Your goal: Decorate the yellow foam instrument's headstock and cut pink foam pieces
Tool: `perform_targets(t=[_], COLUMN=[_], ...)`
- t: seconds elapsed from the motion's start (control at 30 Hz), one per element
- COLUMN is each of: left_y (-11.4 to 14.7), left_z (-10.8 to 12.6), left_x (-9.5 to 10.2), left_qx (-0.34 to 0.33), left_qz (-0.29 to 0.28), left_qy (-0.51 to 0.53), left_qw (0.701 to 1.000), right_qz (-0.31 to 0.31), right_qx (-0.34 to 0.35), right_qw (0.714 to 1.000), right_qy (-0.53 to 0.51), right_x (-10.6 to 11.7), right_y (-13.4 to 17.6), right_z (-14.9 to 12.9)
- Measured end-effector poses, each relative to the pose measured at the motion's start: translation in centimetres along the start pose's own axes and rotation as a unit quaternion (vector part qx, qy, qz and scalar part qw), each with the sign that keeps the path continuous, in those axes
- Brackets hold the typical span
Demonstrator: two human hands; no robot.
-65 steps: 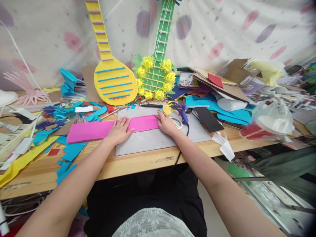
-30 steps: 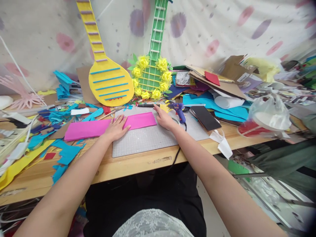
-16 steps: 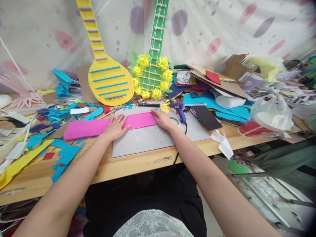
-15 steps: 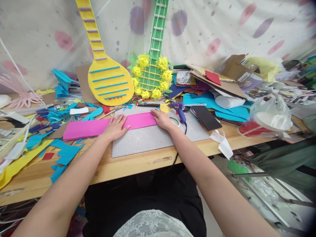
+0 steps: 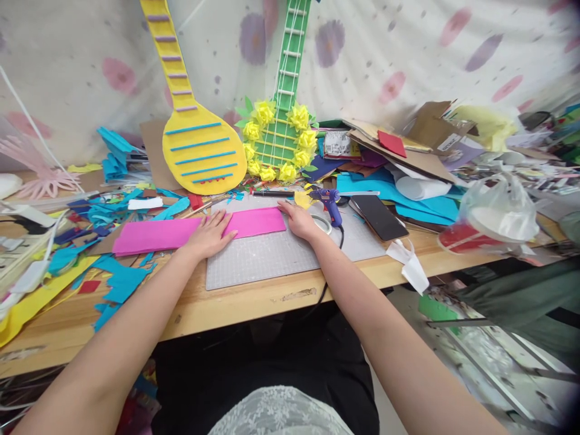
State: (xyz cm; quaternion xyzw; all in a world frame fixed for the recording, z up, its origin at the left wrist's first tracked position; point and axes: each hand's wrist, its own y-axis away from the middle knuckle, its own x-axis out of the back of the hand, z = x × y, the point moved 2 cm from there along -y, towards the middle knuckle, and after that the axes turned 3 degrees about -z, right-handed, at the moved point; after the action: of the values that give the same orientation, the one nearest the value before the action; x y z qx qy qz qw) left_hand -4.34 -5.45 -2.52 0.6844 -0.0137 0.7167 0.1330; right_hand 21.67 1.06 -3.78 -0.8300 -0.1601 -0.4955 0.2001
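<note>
A long folded strip of bright pink crepe-like paper (image 5: 154,234) lies flat across the left part of a grey cutting mat (image 5: 263,261) and runs past its left edge. My left hand (image 5: 211,234) rests palm down on the middle of the strip, fingers spread. At the strip's right end is my right hand (image 5: 296,219), its fingers stretched out along that edge. Just right of it lie a roll of tape (image 5: 322,224) and a purple glue gun (image 5: 331,208) with a dark cord.
A yellow paper instrument (image 5: 203,148) and a green one (image 5: 278,145) with yellow flowers lean at the back. Blue scraps (image 5: 122,278) litter the left. A phone (image 5: 379,217), paper piles (image 5: 399,151) and a bagged red-and-white tub (image 5: 489,223) occupy the right.
The pink strip has slid slightly left, and its right end now sits a little left of where it was under my right hand. Both hands stay nearly in place.
</note>
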Motion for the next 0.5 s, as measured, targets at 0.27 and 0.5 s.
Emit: perform_targets(t=[0.27, 0.5], left_y=[-0.3, -0.6], left_z=[0.8, 1.5], left_x=[0.0, -0.2], left_qx=[-0.032, -0.035], left_qz=[0.007, 0.001], left_qy=[-0.006, 0.007], left_qw=[0.999, 0.999], right_qz=[0.001, -0.013], right_qx=[-0.019, 0.002], right_qw=[1.000, 0.999], right_qy=[0.007, 0.034], right_x=[0.0, 0.0], right_y=[-0.2, -0.1], right_z=[0.0, -0.1])
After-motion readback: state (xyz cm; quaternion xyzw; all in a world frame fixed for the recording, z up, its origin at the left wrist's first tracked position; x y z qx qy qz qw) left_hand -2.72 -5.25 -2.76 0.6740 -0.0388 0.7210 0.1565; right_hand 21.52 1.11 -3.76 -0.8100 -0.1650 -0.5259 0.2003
